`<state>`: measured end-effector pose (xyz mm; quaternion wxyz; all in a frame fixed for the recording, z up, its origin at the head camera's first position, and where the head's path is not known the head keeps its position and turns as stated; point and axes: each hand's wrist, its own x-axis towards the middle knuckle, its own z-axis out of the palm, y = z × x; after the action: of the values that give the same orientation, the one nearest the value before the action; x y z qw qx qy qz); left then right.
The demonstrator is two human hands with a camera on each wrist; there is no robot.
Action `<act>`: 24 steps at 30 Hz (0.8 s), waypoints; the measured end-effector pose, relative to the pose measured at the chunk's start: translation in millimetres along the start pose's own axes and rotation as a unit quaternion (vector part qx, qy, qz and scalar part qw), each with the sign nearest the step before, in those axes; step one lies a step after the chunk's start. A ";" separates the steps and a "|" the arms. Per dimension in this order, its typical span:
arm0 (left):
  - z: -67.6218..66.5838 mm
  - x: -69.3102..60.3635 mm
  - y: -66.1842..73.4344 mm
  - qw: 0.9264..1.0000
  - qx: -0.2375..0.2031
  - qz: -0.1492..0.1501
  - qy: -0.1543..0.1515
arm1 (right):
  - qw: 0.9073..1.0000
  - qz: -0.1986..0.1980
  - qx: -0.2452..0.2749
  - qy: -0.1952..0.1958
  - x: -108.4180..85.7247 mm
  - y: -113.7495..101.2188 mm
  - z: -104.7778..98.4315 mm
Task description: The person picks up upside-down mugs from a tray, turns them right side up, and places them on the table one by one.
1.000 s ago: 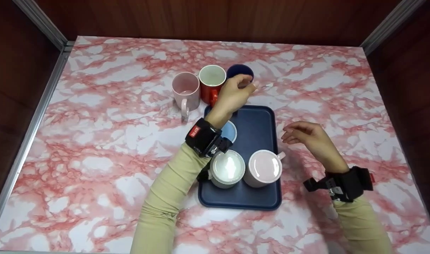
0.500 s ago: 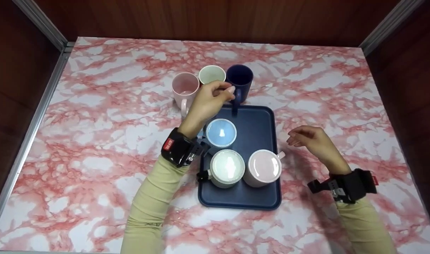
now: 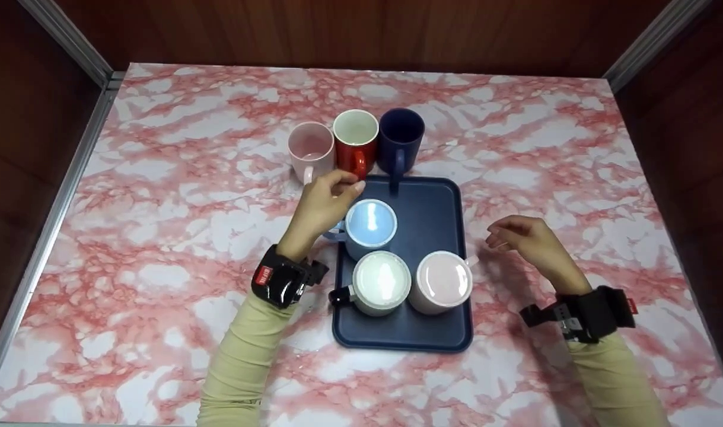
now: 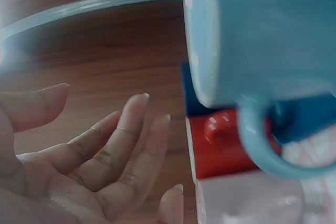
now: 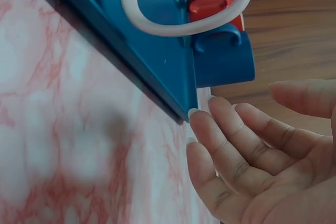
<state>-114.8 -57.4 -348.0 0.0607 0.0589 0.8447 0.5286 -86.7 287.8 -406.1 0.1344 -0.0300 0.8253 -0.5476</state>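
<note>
The left hand (image 3: 322,207), fingers loosely bent and holding nothing, hovers beside the light blue cup (image 3: 371,225) on the navy tray (image 3: 432,207). Just beyond its fingertips stands a red mug (image 3: 356,151), between a pink mug (image 3: 311,148) and a dark blue mug (image 3: 401,139). A whitish cup (image 3: 382,281) and a pale pink cup (image 3: 443,281) also stand on the tray. Right of the tray, the right hand (image 3: 533,246) is relaxed and empty. The left wrist view shows the left hand (image 4: 100,161) with parted fingers; the right wrist view shows the right hand (image 5: 262,166) likewise.
The marbled pink and white tabletop (image 3: 189,237) surrounds the tray. Brown wood-grain panels (image 3: 361,35) with metal edge strips (image 3: 88,53) enclose it at the back and sides. The whitish cup's handle points left and the pale pink cup's handle right, past the tray's edge.
The left hand has moved from beside the dark blue mug down and left, uncovering the mugs and the light blue cup. The right hand has shifted slightly down and right.
</note>
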 end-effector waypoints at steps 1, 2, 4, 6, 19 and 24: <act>-0.5 -1.0 -3.8 1.000 0.007 0.000 -0.002 | 1.000 0.001 0.001 0.001 -0.2 1.1 -0.2; -1.1 -2.0 -7.6 1.000 0.013 -0.001 -0.005 | 1.000 0.001 0.002 0.001 -0.3 2.3 -0.4; -2.3 -3.5 -15.5 1.000 0.021 -0.007 -0.015 | 1.000 0.004 0.007 0.003 -0.9 4.5 -0.9; -4.1 -5.2 -22.6 0.999 0.025 -0.017 -0.030 | 1.000 0.007 0.011 0.005 -1.4 6.6 -1.6; -5.7 -10.9 -55.5 0.993 0.039 -0.025 -0.112 | 1.000 0.021 0.014 0.006 -5.5 11.7 -4.8; -4.6 -10.7 -61.4 0.991 0.049 -0.010 -0.120 | 1.000 0.027 0.008 0.009 -6.2 12.3 -4.5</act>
<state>-107.1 -89.9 -400.8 0.1643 0.1161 0.8566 0.4752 -80.6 297.9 -414.4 0.1423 -0.0020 0.8223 -0.5509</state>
